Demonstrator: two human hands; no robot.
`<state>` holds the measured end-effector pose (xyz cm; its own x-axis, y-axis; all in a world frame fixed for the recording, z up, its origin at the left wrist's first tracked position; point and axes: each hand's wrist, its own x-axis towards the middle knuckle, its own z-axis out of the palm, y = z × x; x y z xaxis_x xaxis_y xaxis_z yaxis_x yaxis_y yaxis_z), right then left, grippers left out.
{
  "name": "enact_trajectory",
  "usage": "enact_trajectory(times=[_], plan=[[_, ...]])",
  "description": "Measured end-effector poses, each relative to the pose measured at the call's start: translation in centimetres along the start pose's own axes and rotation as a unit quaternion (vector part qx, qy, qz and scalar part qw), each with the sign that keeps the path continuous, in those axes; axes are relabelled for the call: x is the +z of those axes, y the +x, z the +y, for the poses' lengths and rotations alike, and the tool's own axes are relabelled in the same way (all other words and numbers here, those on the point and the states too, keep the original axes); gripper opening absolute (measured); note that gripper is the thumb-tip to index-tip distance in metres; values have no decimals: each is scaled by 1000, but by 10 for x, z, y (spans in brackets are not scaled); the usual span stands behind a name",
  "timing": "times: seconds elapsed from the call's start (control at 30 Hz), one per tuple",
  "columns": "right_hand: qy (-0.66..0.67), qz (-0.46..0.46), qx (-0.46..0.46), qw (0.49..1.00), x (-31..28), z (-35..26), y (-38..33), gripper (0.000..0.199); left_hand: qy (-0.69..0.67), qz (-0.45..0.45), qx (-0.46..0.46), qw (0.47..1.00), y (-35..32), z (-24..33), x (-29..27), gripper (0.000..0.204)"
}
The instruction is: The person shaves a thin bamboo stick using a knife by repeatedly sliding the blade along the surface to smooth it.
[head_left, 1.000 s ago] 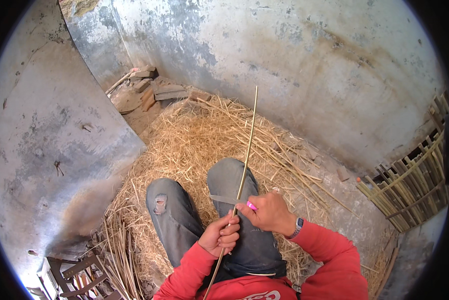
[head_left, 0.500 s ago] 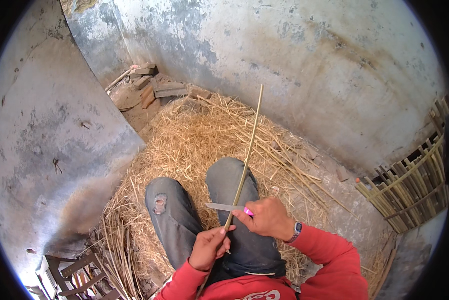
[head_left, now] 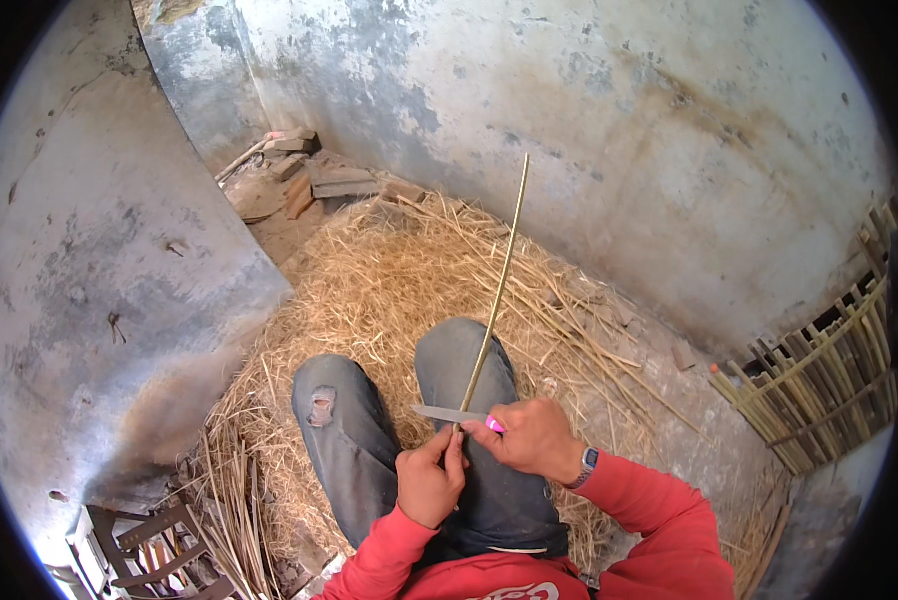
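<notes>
A long thin bamboo strip (head_left: 499, 290) slants up and away from my lap, its far end reaching past the straw. My left hand (head_left: 431, 480) pinches its near part just below the blade. In my right hand (head_left: 537, 438) is a knife (head_left: 447, 412) with a pink handle, the fist closed round the handle. The blade points left and lies across the strip, touching it over my right thigh. My left fingers are very near the blade. The strip's lowest end is hidden behind my left hand and sleeve.
Straw-like shavings (head_left: 379, 280) cover the floor around my knees. Longer strips (head_left: 579, 335) lie toward the wall. A slatted bamboo frame (head_left: 819, 390) leans at the right. Bricks (head_left: 344, 182) sit in the far corner. A dark frame (head_left: 154, 550) stands at lower left.
My left hand has moved up the strip, closer to the knife, and its wrist has turned. The strip's far end sits slightly higher. My right hand with the knife has hardly moved.
</notes>
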<state>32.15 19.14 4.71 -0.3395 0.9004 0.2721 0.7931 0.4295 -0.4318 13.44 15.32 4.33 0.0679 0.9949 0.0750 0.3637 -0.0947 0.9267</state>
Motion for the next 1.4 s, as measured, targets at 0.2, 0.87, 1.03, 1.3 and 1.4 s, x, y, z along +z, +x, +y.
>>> enact_trajectory(times=[0.2, 0.87, 1.03, 1.3, 1.4], plan=[[-16, 18, -15, 1000, 7, -1, -3, 61, 42, 36, 39, 998, -10, -8, -5, 15], [-176, 127, 92, 972, -43, 120, 60, 63, 33, -35, -40, 998, -83, -12, -37, 15], [-129, 168, 112, 971, -61, 133, 80, 61, 79, -4, -34, 996, -112, -32, -50, 18], [79, 147, 68, 984, -39, 17, 45, 49, 77, 19, 24, 997, -43, -20, -28, 20], [91, 56, 71, 992, -39, 3, 29, 49, 53, 36, 37, 997, -13, -8, -16, 20]])
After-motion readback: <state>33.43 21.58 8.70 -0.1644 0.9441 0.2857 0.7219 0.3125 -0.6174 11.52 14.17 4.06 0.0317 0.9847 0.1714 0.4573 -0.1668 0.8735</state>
